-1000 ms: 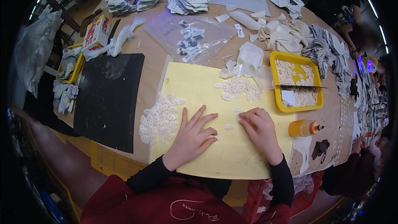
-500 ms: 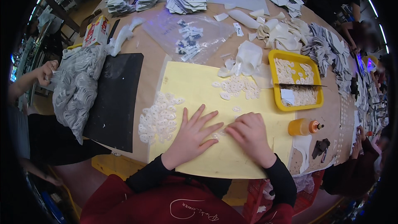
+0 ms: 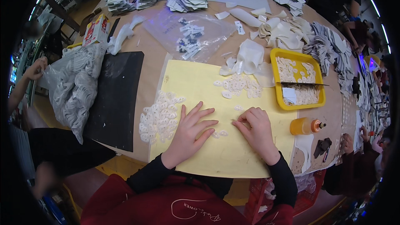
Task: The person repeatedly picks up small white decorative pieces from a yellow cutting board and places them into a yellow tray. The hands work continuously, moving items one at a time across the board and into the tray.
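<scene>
Flat on the yellow sheet point(image 3: 200, 79) lies my left hand point(image 3: 189, 131), its fingers spread. My right hand point(image 3: 255, 131) hovers over or rests on the sheet with thumb and forefinger pinched; what the tips hold, if anything, is too small to make out. Between my hands, by the left thumb, are a few small cream oval pieces point(image 3: 223, 133) with holes. A single oval piece point(image 3: 238, 108) lies just beyond. A large heap of such pieces point(image 3: 157, 118) sits left of my left hand, and a spread-out group point(image 3: 241, 85) lies farther off.
To the right stand a yellow divided tray point(image 3: 277, 105) of oval pieces and a bottle of orange liquid point(image 3: 303, 126). A black board point(image 3: 116, 104) lies left. Another person's hand point(image 3: 36, 68) holds a clear bag point(image 3: 79, 83) of pale pieces there. Stacked cut pieces point(image 3: 187, 0) line the far side.
My right hand has drawn slightly away from the left, uncovering the pieces between them. At the left, the other person's hand has pulled the bag's edge outward.
</scene>
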`<state>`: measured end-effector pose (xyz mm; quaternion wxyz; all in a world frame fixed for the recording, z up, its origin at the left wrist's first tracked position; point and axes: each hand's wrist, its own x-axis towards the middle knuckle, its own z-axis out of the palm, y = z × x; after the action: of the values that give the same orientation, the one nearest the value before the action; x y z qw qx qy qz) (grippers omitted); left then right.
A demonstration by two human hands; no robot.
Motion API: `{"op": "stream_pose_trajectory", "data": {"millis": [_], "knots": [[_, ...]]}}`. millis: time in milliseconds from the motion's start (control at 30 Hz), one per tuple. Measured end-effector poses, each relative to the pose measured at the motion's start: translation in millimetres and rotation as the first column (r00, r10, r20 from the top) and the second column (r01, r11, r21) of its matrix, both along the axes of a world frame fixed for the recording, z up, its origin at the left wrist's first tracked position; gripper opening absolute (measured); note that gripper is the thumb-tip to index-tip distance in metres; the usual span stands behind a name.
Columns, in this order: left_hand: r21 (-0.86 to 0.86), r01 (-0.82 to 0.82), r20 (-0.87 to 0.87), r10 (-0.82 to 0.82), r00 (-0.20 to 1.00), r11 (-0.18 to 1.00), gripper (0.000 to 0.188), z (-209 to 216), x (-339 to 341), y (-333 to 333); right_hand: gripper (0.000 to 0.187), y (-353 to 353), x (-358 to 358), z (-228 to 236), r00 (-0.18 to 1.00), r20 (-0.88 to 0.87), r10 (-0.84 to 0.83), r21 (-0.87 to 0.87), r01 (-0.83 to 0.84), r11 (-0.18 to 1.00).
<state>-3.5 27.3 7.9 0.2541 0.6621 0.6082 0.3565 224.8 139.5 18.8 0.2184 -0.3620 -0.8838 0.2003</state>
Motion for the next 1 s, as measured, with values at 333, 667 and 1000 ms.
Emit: {"op": "stream_pose_trajectory", "data": {"millis": [333,667,1000], "knots": [[-0.009,0.009,0.059,-0.008,0.998,1.0,0.019,-1,-1,-2,0.019,-6,-7,10,0.934,-0.325,-0.15,-0.513,-0.04,0.858],[-0.012,0.026,0.053,-0.025,0.998,1.0,0.019,1,-1,-1,0.013,-7,-3,8,0.997,-0.07,0.041,-0.176,-0.053,0.983],[0.008,0.097,-0.05,-0.096,0.994,0.995,0.03,-3,-1,-1,0.011,-3,-3,1,0.992,-0.032,0.125,0.022,-0.124,0.992]]}}
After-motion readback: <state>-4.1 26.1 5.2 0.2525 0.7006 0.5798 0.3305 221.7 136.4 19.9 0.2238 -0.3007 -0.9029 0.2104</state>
